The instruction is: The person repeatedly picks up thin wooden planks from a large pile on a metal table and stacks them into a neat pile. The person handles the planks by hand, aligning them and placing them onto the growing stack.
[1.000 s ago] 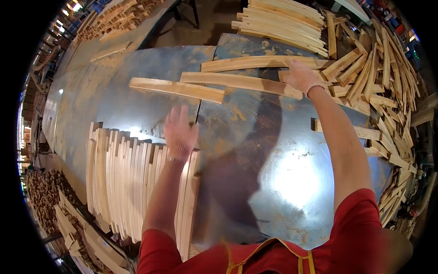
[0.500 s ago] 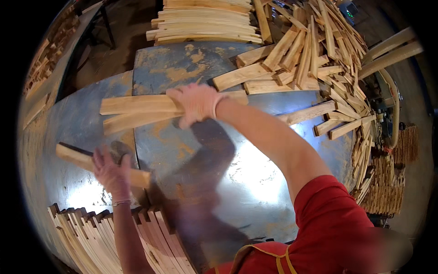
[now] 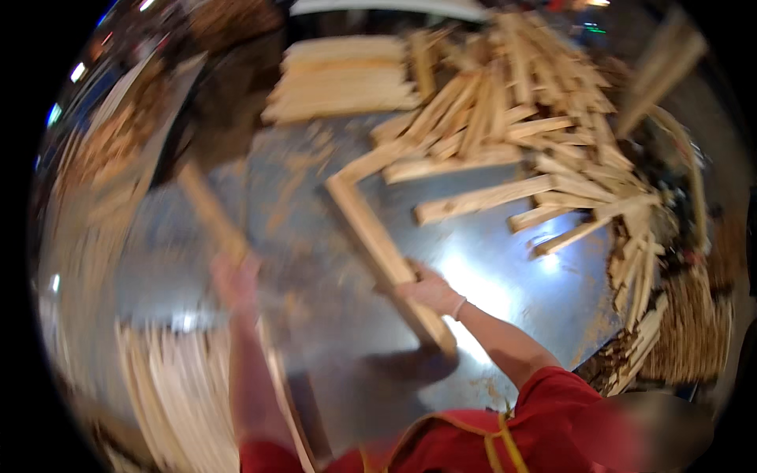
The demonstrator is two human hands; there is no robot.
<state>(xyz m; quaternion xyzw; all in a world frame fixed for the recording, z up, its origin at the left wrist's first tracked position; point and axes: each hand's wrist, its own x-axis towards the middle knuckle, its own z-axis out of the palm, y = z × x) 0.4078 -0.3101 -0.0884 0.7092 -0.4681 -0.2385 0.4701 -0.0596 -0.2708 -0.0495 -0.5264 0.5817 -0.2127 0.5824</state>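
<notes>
My right hand (image 3: 430,290) is closed around a long wooden board (image 3: 371,229). It slants from the middle of the metal table down toward my body and seems raised, with a shadow beneath it. Whether a second board lies under it, I cannot tell. On the left, my left hand (image 3: 236,276), smeared by motion, grips the near end of another wooden strip (image 3: 209,206) pointing away from me. Below that hand and beside my left forearm stands a row of wooden strips (image 3: 169,386) packed side by side.
A grey metal table (image 3: 315,292) dusted with sawdust lies under both hands. Loose boards (image 3: 489,118) are heaped at the back right, spilling down the right edge. Behind the table sits a neat board stack (image 3: 343,79). More stacked strips (image 3: 690,339) stand at the lower right.
My right hand has come nearer and swung a board from lying crosswise to a steep slant. The left hand's strip has turned to point away. The view has tilted up and blurred.
</notes>
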